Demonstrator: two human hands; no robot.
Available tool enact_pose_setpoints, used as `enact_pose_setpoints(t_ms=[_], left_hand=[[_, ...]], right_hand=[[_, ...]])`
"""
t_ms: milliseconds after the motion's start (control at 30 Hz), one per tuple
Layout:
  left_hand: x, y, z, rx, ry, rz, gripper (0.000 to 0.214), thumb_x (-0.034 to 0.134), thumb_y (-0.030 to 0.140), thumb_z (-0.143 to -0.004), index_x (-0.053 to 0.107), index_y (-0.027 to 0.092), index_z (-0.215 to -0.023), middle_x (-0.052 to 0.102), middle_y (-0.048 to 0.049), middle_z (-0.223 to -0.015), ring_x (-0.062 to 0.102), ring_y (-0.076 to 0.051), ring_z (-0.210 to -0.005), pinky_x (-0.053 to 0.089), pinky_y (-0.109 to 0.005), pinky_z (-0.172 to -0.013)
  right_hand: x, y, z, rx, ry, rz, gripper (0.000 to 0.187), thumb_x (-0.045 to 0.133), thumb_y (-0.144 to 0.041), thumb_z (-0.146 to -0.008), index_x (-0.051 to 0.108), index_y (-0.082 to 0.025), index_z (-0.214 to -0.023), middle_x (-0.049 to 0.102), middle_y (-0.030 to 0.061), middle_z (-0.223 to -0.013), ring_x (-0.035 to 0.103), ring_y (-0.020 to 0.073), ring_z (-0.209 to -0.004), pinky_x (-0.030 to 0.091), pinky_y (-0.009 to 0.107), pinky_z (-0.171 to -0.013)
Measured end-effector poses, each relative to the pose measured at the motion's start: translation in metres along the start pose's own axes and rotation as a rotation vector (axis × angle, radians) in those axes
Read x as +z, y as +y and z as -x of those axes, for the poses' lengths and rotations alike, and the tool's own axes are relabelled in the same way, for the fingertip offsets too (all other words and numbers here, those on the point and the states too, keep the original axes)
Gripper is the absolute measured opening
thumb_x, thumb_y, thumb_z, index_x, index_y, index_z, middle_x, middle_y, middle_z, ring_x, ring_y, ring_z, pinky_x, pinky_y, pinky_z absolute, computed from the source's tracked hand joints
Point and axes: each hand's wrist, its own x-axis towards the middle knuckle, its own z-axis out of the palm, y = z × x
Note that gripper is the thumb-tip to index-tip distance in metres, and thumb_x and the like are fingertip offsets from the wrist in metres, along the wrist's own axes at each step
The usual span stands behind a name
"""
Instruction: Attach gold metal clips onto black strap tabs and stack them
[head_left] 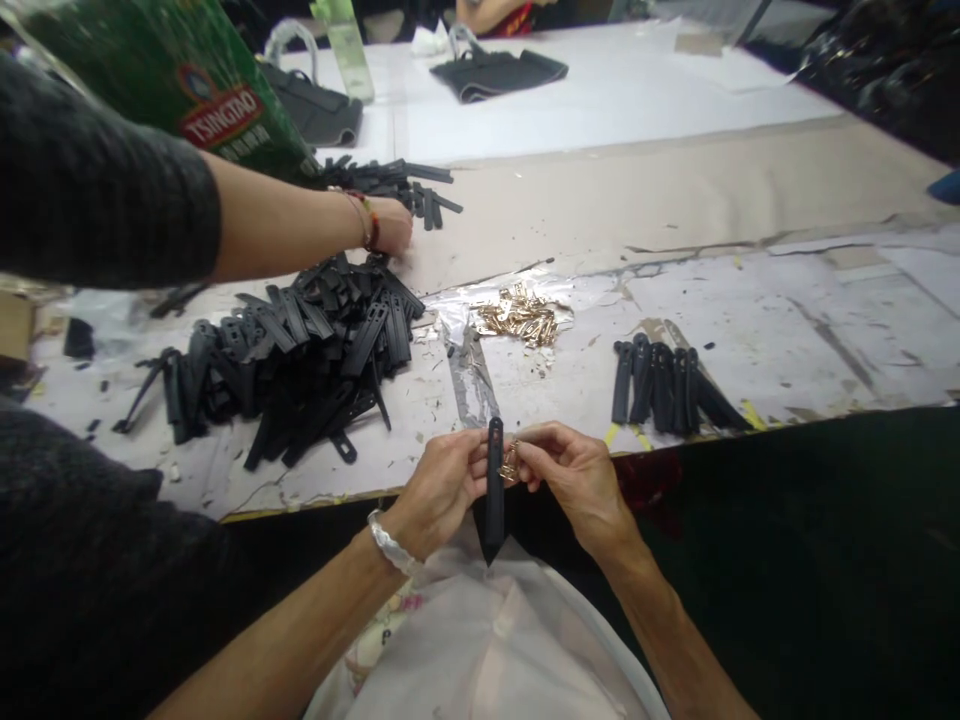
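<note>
- The long pale surface point(750, 190) is scuffed and taped along its near edge, with white sheeting farther back.
- A green printed cardboard carton point(187, 90) leans in at the far left. Below it a co-worker's dark sleeve stretches across, and that person's hand point(390, 225) rests on the surface by the loose pile.
- A loose pile of flat black plastic straps point(300, 350) sprawls left of centre.
- A white cloth point(487, 640) covers the lap below the hands.
- A neat row of the same black straps point(667, 385) lies side by side at the right, close to the near edge.
- A crinkled silvery foil sheet point(469, 370) carries a small heap of gold metal clips point(521, 318), between the pile and the row.
- The left hand point(439, 485), with a silver bracelet point(390, 545) at its wrist, is closed in a pinch on the upper part of the narrow black strap point(495, 490).
- The right hand point(574, 470) is curled, its thumb and fingertips pinched on the small gold clip point(511, 463).
- The narrow black strap is matte, slim and rounded at its top. It stands upright between both hands, just off the near edge, its lower end over the white cloth.
- The small gold clip is shiny and sits against the strap's right side near its top.
</note>
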Motion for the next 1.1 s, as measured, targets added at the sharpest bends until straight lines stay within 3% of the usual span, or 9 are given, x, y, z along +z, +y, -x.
enact_pose_setpoints(t_ms=[133,667,800,933,1033,1100], left_hand=[[-0.003,0.001,-0.001,-0.022,-0.034,0.03,0.019,0.049,0.009,-0.086,0.064,0.007,-0.076,0.07,-0.0128,-0.073,0.068,-0.017,-0.063,0.059,-0.031,-0.067],[-0.002,0.006,-0.002,-0.025,0.065,-0.011,0.021,0.048,0.008,-0.088,0.066,0.005,-0.076,0.072,-0.0152,-0.08,0.068,-0.017,-0.066,0.058,-0.032,-0.069],[-0.002,0.003,-0.004,0.029,0.059,0.016,0.018,0.053,0.01,-0.085,0.067,0.007,-0.075,0.07,-0.0106,-0.075,0.066,-0.015,-0.066,0.056,-0.027,-0.066],[-0.002,-0.006,-0.009,0.132,-0.005,0.01,0.011,0.068,0.018,-0.076,0.069,0.007,-0.075,0.068,-0.0061,-0.068,0.061,-0.012,-0.061,0.052,-0.024,-0.062],[-0.004,-0.013,-0.013,0.198,0.021,-0.034,0.026,0.075,0.025,-0.07,0.071,0.008,-0.089,0.069,-0.0051,-0.07,0.059,-0.012,-0.059,0.05,-0.025,-0.06],[-0.007,-0.014,-0.015,0.278,0.07,-0.175,0.032,0.075,0.029,-0.07,0.071,0.011,-0.097,0.071,-0.0051,-0.075,0.061,-0.013,-0.063,0.049,-0.025,-0.064]], right_hand=[[0.003,0.006,-0.005,0.01,0.017,0.03,0.015,0.071,-0.03,-0.073,0.07,-0.015,-0.076,0.066,-0.0005,-0.06,0.058,0.0101,-0.047,0.045,0.02,-0.044],[-0.001,0.008,-0.006,0.051,0.013,-0.132,0.021,0.076,-0.032,-0.068,0.07,-0.014,-0.075,0.064,-0.0006,-0.056,0.055,0.0095,-0.048,0.045,0.02,-0.044],[0.004,0.009,-0.006,0.019,0.018,-0.054,0.019,0.074,-0.031,-0.071,0.069,-0.014,-0.075,0.064,-0.0007,-0.057,0.057,0.0097,-0.049,0.046,0.019,-0.045],[0.013,0.009,-0.006,-0.023,0.07,0.052,0.013,0.069,-0.027,-0.074,0.068,-0.014,-0.076,0.065,-0.0002,-0.06,0.059,0.0108,-0.049,0.048,0.02,-0.046],[0.019,0.009,-0.007,-0.052,0.089,0.076,0.011,0.067,-0.025,-0.076,0.067,-0.015,-0.077,0.065,0.0004,-0.062,0.06,0.0121,-0.05,0.05,0.021,-0.046],[0.021,0.009,-0.008,-0.053,0.092,0.049,0.011,0.067,-0.026,-0.076,0.066,-0.015,-0.077,0.065,0.0,-0.061,0.061,0.0125,-0.051,0.051,0.021,-0.047]])
